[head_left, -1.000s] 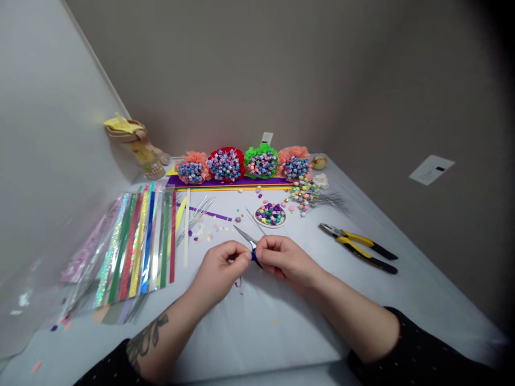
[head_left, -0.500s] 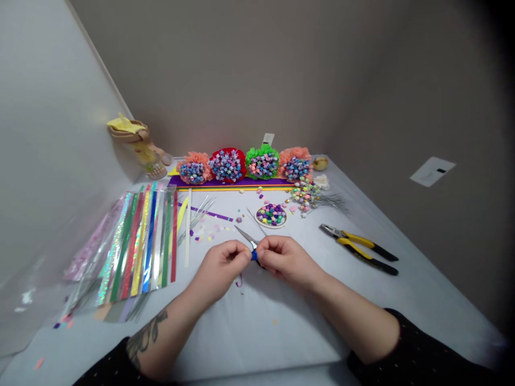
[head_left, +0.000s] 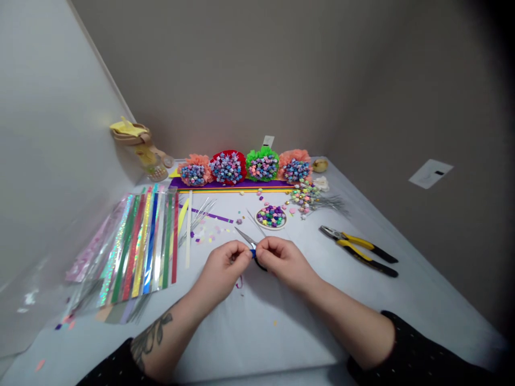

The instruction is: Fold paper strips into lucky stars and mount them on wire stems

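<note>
Blue shows in a small piece (head_left: 253, 253) pinched between the two hands, near the middle of the surface (head_left: 306, 343). The left hand (head_left: 225, 268) has its thumb and forefinger pressed together on one side of it, and the right hand (head_left: 287, 262) does likewise on the other, its remaining fingers curled under; the piece is too covered for its shape to be told. Just beyond the fingertips lie the scissors (head_left: 243, 235), blades aimed away and leftward, handles partly hidden by the hands. A thin rod (head_left: 255, 220) slants between them and an oval dish (head_left: 270, 228) full of paper stars (head_left: 270, 215).

Right of the hands and well apart, the pliers (head_left: 360, 255) lie with yellow and black handles slightly spread. On the left, glossy strips (head_left: 140, 246) in many colours lie side by side in clear wrapping. Near them are wires (head_left: 203, 210), a purple strip (head_left: 209, 215) and scattered paper bits (head_left: 209, 231).

Along the back, four star-filled bouquets (head_left: 262, 165), ruffled in orange, red, green and orange, stand in a row by a purple sheet (head_left: 261, 184). Beside its right end sits a heap of loose stars (head_left: 304, 195).
</note>
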Demonstrator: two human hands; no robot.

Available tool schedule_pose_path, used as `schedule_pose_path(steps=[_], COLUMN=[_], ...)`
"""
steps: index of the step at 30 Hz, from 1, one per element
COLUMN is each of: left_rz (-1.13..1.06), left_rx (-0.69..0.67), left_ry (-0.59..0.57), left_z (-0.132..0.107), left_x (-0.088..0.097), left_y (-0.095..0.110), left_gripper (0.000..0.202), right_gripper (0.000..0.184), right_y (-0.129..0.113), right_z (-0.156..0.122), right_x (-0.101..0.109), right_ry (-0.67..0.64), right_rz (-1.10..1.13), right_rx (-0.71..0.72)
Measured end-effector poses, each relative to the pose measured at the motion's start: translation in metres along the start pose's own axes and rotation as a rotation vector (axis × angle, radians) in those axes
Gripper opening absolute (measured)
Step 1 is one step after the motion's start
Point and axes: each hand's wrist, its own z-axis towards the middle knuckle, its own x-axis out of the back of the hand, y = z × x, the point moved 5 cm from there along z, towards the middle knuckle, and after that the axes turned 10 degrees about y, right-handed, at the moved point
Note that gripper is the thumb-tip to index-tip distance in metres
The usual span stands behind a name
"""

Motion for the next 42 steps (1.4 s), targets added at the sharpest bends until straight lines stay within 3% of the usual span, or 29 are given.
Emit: schedule_pose_path(steps=[4,8,12,15,20,24,30,35,37,42], left_rz=[0.109,0.235,0.33,0.384,0.44,0.388,0.256,0.234,0.248,0.277], left_rx=[-0.128,-0.3,-0.598,-0.768,-0.863,-0.785,-0.506,-0.23,-0.232,-0.296], left_ry=[-0.08,0.03,0.192,0.216,0.22,0.204,0.16,0.101,0.083,0.08], left_z=[0.0,-0.003,-0.011,-0.016,-0.018,-0.015,-0.007,-0.002,-0.001,-0.001], left_x=[0.0,0.005,0.007,0.005,0.006,0.007,0.008,0.007,0.006,0.006], left_y=[0.006,0.011,0.015,0.016,0.018,0.018,0.016,0.009,0.01,0.009], left_gripper=[0.018,0.018,0.015,0.018,0.02,0.02,0.016,0.016,0.017,0.017], right_gripper=[0.014,0.011,0.011,0.01,0.009,0.011,0.014,0.01,0.009,0.011], right_y=[-0.001,-0.001,0.002,0.004,0.006,0.005,0.002,-0.007,-0.009,-0.002], right_z=[0.001,0.001,-0.001,-0.002,-0.003,-0.002,-0.001,-0.002,-0.002,-0.001], right_x=[0.0,0.002,0.002,-0.001,-0.004,-0.004,0.0,0.002,0.002,0.002], right_ry=[-0.046,-0.024,-0.003,-0.023,-0.056,-0.049,-0.04,0.019,0.034,-0.005], right_rz=[-0.063,-0.03,0.034,0.058,0.085,0.083,0.03,-0.155,-0.193,-0.106], right_rx=[-0.006,-0.007,-0.042,-0.066,-0.131,-0.125,-0.023,0.169,0.186,0.053])
